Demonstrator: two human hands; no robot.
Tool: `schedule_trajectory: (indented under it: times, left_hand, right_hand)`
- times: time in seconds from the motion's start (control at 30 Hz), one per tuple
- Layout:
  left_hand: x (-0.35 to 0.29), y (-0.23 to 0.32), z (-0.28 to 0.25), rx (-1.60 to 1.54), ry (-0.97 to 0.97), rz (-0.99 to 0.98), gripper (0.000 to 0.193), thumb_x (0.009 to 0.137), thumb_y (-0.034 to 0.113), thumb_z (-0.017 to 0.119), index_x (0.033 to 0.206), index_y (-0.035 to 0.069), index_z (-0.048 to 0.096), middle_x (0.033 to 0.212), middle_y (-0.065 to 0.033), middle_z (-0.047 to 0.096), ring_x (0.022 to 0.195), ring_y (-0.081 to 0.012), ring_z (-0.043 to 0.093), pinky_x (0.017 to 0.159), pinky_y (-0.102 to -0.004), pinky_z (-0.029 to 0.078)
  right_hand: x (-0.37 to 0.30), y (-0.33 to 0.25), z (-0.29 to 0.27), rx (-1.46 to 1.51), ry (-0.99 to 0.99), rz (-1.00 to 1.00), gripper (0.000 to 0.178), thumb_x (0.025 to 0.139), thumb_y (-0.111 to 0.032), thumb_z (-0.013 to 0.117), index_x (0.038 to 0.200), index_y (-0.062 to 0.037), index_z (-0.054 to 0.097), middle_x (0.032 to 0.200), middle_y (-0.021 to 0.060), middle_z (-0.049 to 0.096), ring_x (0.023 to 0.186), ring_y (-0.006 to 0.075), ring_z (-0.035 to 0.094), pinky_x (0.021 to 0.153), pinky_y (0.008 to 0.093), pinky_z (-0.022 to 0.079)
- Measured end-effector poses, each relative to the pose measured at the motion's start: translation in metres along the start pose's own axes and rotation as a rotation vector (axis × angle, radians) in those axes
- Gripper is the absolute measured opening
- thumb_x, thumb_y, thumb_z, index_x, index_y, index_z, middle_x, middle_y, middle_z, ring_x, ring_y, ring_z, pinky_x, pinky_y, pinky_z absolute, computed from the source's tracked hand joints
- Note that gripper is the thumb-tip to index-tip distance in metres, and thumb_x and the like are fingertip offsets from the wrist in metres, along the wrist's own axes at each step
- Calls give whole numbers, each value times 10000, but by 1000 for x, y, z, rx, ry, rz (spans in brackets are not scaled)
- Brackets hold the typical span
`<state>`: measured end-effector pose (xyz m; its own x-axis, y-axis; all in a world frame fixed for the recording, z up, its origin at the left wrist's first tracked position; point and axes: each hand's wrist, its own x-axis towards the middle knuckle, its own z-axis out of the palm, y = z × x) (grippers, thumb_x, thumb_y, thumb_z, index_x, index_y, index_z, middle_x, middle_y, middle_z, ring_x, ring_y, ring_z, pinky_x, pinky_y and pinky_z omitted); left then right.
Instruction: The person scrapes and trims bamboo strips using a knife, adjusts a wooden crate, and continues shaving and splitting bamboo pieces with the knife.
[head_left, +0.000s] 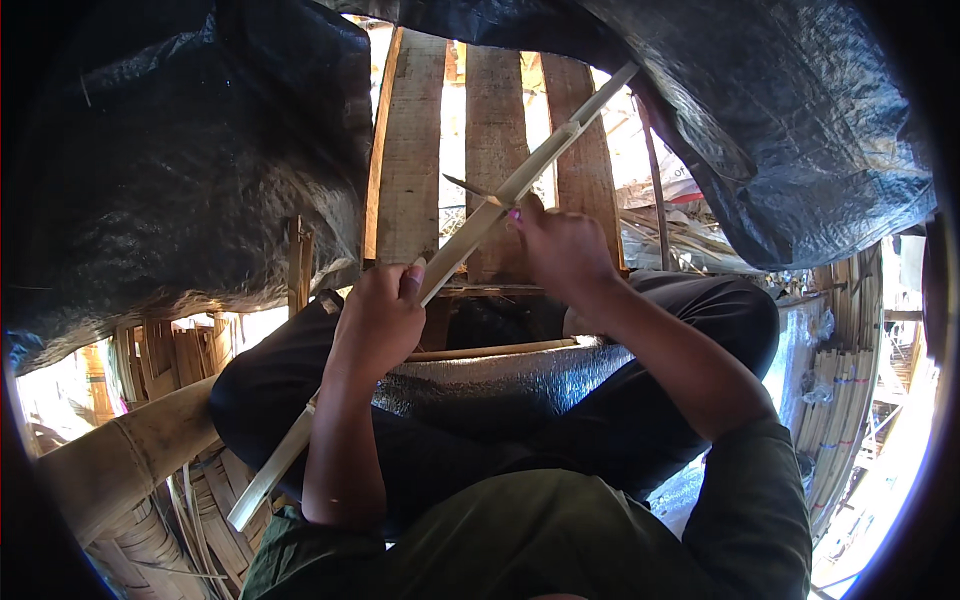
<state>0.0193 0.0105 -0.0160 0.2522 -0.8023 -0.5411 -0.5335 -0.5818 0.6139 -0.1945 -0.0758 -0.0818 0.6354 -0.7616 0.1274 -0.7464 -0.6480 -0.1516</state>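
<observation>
A long pale split-bamboo strip slants from the lower left, past my left forearm, to the upper right over the planks. My left hand is closed round it near the middle, thumb along the top. Farther up the strip, my right hand is closed on a knife whose thin pointed blade lies across the bamboo and juts out to the left. The handle is mostly hidden in my fingers; a small purple spot shows at the thumb. Joints are visible along the strip.
Upright wooden planks with bright gaps stand ahead. Dark plastic sheeting hangs on both sides. My crossed legs sit beneath my arms. A thick bamboo pole lies at the left, above woven bamboo. Bundled strips stand at right.
</observation>
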Motion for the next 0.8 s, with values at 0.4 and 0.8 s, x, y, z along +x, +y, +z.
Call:
schedule_trajectory:
  times: [0.4,0.8]
  left_hand:
    - [5,-7,11,-39,13,16,430,1080,323,500,975,-46,696,808,-247,693,821,-426,707,742,-491,519]
    - [2,0,4,-21,-45,-18,447,1089,333,484,979,-43,699,797,-244,686,765,-391,709,727,-478,515]
  right_hand:
    - [-1,-3,-11,-9,4,39,208,1001,-214,587,1050,-12,584,570,94,610,489,270,656,477,416,534]
    - [-5,1,-19,-17,-139,85,247,1050,-237,515,926,-37,590,539,101,593,469,295,646,475,434,538]
